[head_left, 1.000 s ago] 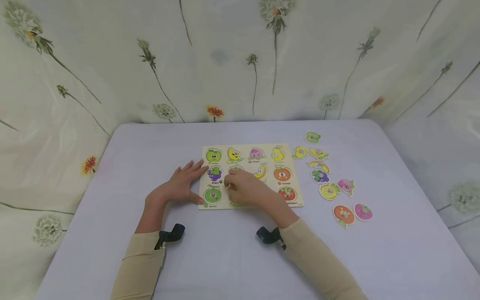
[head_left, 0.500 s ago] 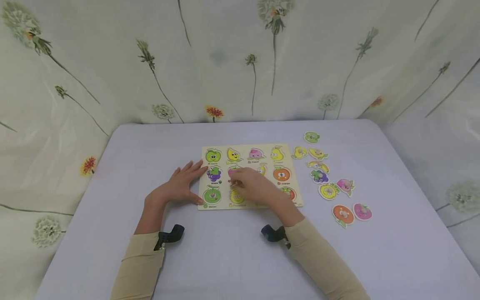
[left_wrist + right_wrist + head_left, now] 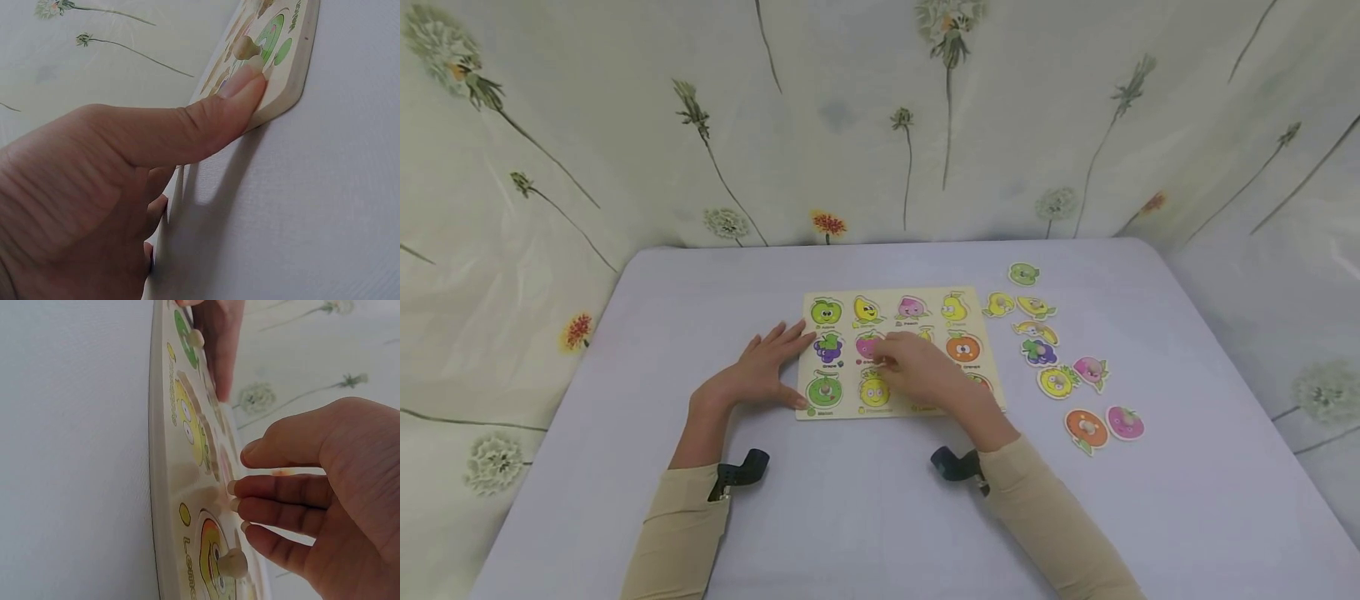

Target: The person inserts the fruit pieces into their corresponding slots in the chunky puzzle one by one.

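A wooden fruit puzzle board [image 3: 934, 293] lies on the table. My left hand [image 3: 752, 375] is spread at its left side, the thumb [image 3: 234, 94] resting on the near corner beside the knobbed melon piece [image 3: 825, 389]. Over the middle of the board hovers my right hand [image 3: 925, 367]. In the right wrist view, its thumb [image 3: 281, 447] and loosely bent fingers [image 3: 284, 489] stand apart with nothing between them. The printed pineapple [image 3: 190, 428] has no knob, while the lemon piece [image 3: 215, 562] below it carries a wooden knob. In the head view my right hand covers the lemon.
Loose knobbed pieces lie right of the board, among them a green apple [image 3: 1024, 274], a banana [image 3: 1036, 333], grapes [image 3: 1039, 352], a pineapple [image 3: 1057, 383], a peach [image 3: 1091, 372], an orange [image 3: 1086, 429] and a strawberry [image 3: 1125, 423]. A flowered curtain [image 3: 850, 125] hangs behind the table.
My right hand has shifted right across the board, uncovering the printed strawberry and pineapple and covering more of the right-hand pictures. The left hand stays where it was.
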The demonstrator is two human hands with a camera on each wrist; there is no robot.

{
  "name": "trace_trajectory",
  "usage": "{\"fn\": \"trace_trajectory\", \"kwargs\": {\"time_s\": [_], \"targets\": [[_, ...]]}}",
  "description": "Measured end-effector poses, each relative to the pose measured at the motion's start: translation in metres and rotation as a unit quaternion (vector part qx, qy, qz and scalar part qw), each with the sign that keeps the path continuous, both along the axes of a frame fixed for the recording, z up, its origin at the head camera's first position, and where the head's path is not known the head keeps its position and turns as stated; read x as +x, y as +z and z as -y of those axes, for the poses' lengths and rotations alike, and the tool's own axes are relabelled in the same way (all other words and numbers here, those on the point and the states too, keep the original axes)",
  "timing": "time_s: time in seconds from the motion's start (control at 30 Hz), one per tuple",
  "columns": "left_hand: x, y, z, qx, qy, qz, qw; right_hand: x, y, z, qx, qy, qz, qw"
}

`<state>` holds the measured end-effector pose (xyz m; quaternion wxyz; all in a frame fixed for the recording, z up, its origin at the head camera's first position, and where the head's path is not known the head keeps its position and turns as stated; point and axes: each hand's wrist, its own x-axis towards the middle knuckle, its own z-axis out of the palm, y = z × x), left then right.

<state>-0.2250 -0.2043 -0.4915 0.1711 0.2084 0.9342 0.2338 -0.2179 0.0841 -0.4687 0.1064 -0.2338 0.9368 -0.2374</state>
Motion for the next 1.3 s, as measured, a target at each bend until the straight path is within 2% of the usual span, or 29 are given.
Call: {"fn": "trace_trajectory", "kwargs": {"time_s": [0.37,0.6,1.13,1.3], "targets": [[-0.001,-0.002,0.000,-0.004,0.002,0.000,1.0000,0.000,-0.005,-0.016,0.012,-0.018,0.002,1.000],[-0.001,-0.001,-0.001,0.001,0.003,0.001,1.0000,-0.002,-0.005,-0.027,0.005,-0.015,0.001,1.000],[0.000,-0.001,-0.001,-0.003,0.003,-0.001,1.0000,-0.002,-0.004,-0.063,0.012,-0.060,-0.004,0.998],[-0.001,-0.002,0.000,0.000,0.002,0.001,1.0000,-0.003,-0.004,-0.072,0.012,-0.072,0.007,0.997]]}}
